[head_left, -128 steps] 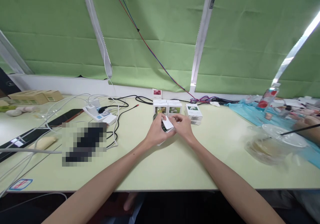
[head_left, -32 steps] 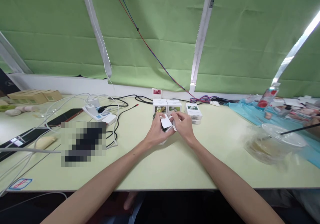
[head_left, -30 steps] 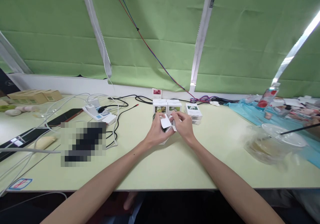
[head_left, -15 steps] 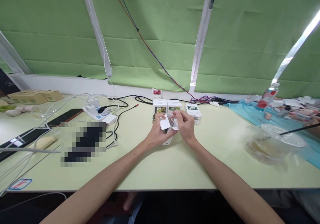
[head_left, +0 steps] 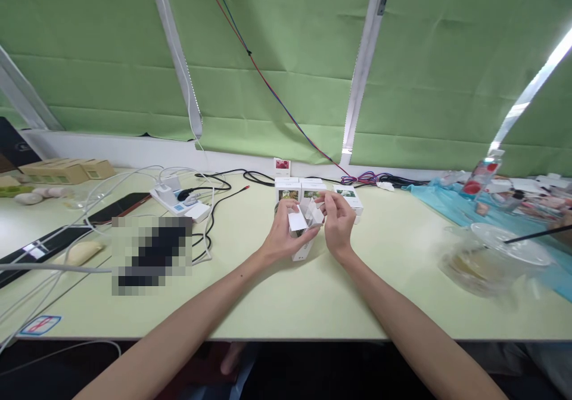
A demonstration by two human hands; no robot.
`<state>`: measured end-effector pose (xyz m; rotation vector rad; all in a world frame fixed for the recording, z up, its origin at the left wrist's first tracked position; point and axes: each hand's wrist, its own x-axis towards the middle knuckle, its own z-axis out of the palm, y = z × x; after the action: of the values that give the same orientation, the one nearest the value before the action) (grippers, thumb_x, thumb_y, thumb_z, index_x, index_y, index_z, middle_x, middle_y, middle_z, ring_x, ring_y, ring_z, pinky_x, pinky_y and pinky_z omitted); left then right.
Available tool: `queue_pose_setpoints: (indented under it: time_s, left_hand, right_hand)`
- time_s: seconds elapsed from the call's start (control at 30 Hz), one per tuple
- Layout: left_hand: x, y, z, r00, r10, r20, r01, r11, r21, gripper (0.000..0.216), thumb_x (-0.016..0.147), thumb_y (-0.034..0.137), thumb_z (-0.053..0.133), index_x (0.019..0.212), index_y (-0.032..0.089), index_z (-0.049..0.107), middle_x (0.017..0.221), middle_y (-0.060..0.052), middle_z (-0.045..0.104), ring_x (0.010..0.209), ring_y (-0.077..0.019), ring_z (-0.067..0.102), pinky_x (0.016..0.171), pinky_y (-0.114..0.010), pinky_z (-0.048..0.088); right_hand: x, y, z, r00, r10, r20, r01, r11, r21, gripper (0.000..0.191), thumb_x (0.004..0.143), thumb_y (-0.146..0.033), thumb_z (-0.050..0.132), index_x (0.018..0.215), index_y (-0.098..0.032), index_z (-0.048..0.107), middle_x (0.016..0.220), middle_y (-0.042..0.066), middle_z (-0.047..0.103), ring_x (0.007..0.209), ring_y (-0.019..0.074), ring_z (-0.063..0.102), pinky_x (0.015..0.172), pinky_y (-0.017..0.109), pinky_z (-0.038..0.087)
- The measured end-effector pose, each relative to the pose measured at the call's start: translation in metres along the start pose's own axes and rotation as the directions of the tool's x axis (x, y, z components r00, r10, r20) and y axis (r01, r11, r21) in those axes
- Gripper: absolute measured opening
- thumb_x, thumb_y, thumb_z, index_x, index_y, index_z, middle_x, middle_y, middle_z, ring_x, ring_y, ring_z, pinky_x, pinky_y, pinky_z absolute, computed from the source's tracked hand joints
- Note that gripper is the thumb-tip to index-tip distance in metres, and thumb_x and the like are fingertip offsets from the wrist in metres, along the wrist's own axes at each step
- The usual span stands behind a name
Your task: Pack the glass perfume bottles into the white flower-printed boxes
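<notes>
My left hand (head_left: 280,231) is closed around a small white carton (head_left: 302,252), whose top flaps stand up and apart. The carton is upright on the table, partly covered by my fingers and thumb. Right beside its raised flaps is my right hand (head_left: 338,220), fingers curled in, with anything between the fingertips too small to make out. Just behind, white boxes with plant pictures (head_left: 311,186) stand close together. To the right lies another white box (head_left: 349,195) with a green picture, partly behind my right hand. A box with a red picture (head_left: 282,166) stands at the back.
Left are a power strip (head_left: 176,202) with tangled cables, phones (head_left: 117,208) and brown cartons (head_left: 67,171). A clear lidded bowl (head_left: 473,269) stands on the right, near a blue cloth (head_left: 440,200) with a bottle (head_left: 481,176) and clutter. Black cables run along the back.
My right hand has drawn slightly right, away from the carton's opening. The flaps now show more plainly. My left hand keeps its hold, and the view has shifted slightly.
</notes>
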<state>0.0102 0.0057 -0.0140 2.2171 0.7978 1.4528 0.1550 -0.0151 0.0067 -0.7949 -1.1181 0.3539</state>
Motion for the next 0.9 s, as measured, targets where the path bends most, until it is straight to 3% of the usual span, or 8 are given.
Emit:
queue_pose_setpoints:
  time_s: [0.4, 0.9]
  left_hand:
    - [0.0001, -0.0002, -0.0004, 1.0, 0.002, -0.002, -0.002, 1.0, 0.003, 0.047, 0.081, 0.04, 0.074, 0.104, 0.026, 0.035, 0.118, -0.008, 0.049, 0.112, -0.0248, 0.055, 0.094, -0.041, 0.047]
    - [-0.0006, 0.0011, -0.0004, 1.0, -0.002, 0.003, 0.002, 1.0, -0.012, 0.046, 0.083, 0.042, 0.072, 0.105, 0.026, 0.036, 0.119, -0.009, 0.049, 0.109, -0.0241, 0.056, 0.092, -0.04, 0.047]
  right_hand:
    - [0.0002, 0.0014, 0.0011, 0.999, 0.048, 0.011, -0.048, 0.998, 0.051, 0.029, 0.094, -0.046, 0.054, 0.087, -0.019, 0.065, 0.076, 0.002, 0.063, 0.062, 0.0132, 0.054, 0.059, 0.027, 0.047]
    - [-0.0016, -0.0024, 0.0021, 0.993, 0.079, 0.09, -0.082, 0.996, 0.029, 0.03, 0.095, -0.044, 0.053, 0.083, -0.02, 0.064, 0.074, 0.003, 0.068, 0.065, 0.0153, 0.059, 0.063, 0.029, 0.047]
